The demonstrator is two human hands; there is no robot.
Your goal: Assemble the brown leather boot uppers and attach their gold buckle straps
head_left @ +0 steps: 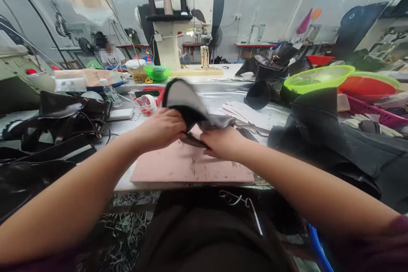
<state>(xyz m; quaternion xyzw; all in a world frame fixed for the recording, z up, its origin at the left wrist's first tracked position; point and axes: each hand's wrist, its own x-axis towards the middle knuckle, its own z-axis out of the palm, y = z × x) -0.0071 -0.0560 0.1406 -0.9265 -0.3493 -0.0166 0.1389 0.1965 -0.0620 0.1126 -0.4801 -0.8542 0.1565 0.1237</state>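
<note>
Both hands hold a black piece with a light grey lining (183, 95) above a pink board (191, 163). My left hand (165, 126) is closed round its lower left edge, knuckles up. On the right side, my right hand (221, 141) grips the lower edge, with its fingers curled under a dark fold. The piece stands up and tilts away from the hands, and its upper part is slightly blurred by motion. Both palms are hidden.
White flat pieces (251, 114) lie behind the board. Black leather items (73, 110) are piled at left, dark material (328, 136) at right. A sewing machine (170, 46) stands at the back, near a green bowl (157, 73). A person (111, 56) sits far left.
</note>
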